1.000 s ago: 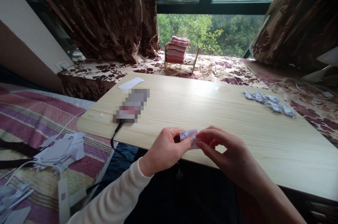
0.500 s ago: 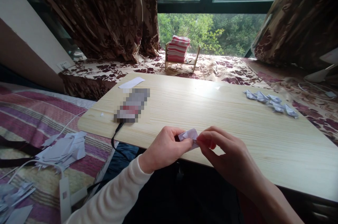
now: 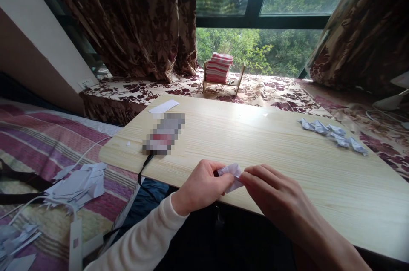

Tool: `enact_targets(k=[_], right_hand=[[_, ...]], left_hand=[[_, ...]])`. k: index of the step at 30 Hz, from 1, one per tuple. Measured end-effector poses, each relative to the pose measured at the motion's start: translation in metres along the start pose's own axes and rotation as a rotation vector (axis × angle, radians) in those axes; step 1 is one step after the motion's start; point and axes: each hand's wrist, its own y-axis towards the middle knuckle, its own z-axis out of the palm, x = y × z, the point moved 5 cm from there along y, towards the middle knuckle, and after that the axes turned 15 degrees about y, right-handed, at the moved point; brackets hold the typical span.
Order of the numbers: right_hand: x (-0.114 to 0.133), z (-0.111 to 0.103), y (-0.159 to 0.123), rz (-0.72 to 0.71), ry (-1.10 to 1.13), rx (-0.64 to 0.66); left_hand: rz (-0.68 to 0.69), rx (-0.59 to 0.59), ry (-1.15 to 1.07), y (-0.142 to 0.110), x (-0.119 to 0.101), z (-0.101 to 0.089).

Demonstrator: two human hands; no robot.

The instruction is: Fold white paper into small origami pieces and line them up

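Note:
A small folded piece of white paper (image 3: 234,171) is held up just over the table's near edge. My left hand (image 3: 204,183) pinches it between thumb and fingers from the left. At its right edge, the fingertips of my right hand (image 3: 271,190) are pressed together on the paper. Part of the paper is hidden behind my left thumb and right fingers. Several folded paper pieces (image 3: 332,132) sit in a cluster at the right side of the table. A flat white paper strip (image 3: 163,106) lies at the far left of the table.
On the pale wooden table (image 3: 223,139) lies a blurred-out phone-like device (image 3: 164,134) with a black strap. Paper strips (image 3: 79,185) are piled on the striped bed at left, near a power strip (image 3: 76,241). Behind the table, a small rack (image 3: 238,81) holds folded striped cloths (image 3: 219,67).
The view has tilted slightly, so the scene sits lower. My right fingers have straightened and closed together at the paper's right edge. The left hand keeps its pinch.

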Motion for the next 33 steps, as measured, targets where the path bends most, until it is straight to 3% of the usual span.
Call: enact_targets(k=[8, 19, 23, 29, 33], right_hand=[[-0.001, 0.004, -0.004, -0.129, -0.055, -0.014], [-0.006, 0.007, -0.012, -0.205, -0.082, -0.078], [-0.008, 0.007, -0.008, -0.067, 0.070, -0.144], [-0.023, 0.006, -0.006, 0.336, 0.398, -0.440], [-0.030, 0.019, -0.005, 0.536, 0.499, -0.396]], left_hand=[[-0.034, 0.016, -0.114, -0.001, 0.000, -0.001], [-0.017, -0.026, -0.085, 0.000, 0.004, 0.000], [-0.001, -0.107, -0.065, -0.002, 0.005, 0.003], [0.041, -0.354, 0.022, -0.008, 0.005, 0.005], [0.056, -0.408, 0.031, -0.010, 0.007, 0.007]])
